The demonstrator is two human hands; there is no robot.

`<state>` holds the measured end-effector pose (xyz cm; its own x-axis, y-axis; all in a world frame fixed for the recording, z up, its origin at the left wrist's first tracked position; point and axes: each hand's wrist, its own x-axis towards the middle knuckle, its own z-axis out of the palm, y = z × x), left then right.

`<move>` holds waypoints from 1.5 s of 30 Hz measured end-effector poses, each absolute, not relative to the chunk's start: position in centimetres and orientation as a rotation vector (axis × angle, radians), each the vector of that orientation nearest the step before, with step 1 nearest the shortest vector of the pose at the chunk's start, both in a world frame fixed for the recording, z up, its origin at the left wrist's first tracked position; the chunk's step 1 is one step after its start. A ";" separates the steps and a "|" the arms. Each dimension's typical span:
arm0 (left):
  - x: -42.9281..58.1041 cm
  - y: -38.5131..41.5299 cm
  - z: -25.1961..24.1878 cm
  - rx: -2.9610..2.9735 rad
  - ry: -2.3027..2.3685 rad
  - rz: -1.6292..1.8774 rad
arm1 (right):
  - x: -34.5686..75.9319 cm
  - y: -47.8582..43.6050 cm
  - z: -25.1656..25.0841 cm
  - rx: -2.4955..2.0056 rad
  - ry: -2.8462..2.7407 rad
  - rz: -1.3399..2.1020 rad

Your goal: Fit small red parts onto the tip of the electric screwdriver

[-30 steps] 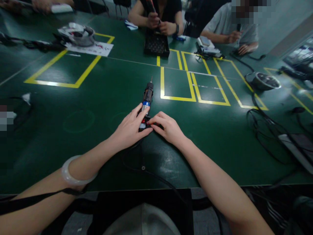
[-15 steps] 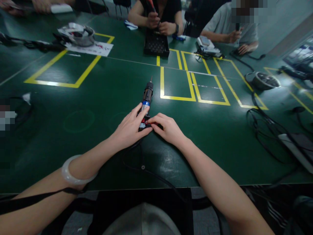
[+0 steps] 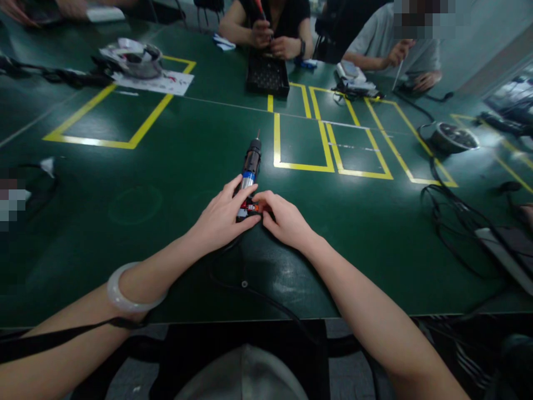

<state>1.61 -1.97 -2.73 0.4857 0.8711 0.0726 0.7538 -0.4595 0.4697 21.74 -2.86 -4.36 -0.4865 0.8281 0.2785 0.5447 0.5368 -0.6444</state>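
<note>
An electric screwdriver (image 3: 251, 161) with its internals exposed lies on the green table, its thin bit pointing away from me. My left hand (image 3: 222, 214) is wrapped over its lower body from the left, thumb and fingers around the blue and silver part. At the near end, red and black small parts show between my hands. My right hand (image 3: 287, 219) touches these parts from the right with thumb and fingertips close together; what it pinches, if anything, is hidden. A black cord (image 3: 270, 303) runs from under my left hand toward the table's edge.
Yellow tape rectangles (image 3: 303, 166) mark the green table (image 3: 175, 289). Across it are a black tray (image 3: 267, 78), a metal bowl (image 3: 145, 64) on paper, and people's hands with tools. At right lie a round metal dish (image 3: 453, 138) and tangled black cables (image 3: 447, 205).
My right fingertips have drawn back slightly to the right, exposing more of the red and orange parts. My left hand stays on the tool. The person at upper right has raised a hand.
</note>
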 end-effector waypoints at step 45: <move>-10.9 2.3 -2.2 2.428 1.726 0.278 | 22.6 -2.2 -4.6 -1.106 -2.065 0.810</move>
<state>-10.87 2.31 -2.15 0.3208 0.9450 0.0639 0.9173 -0.3267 0.2277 22.58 -2.22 -4.56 -0.4321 0.8660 0.2518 0.4637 0.4528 -0.7615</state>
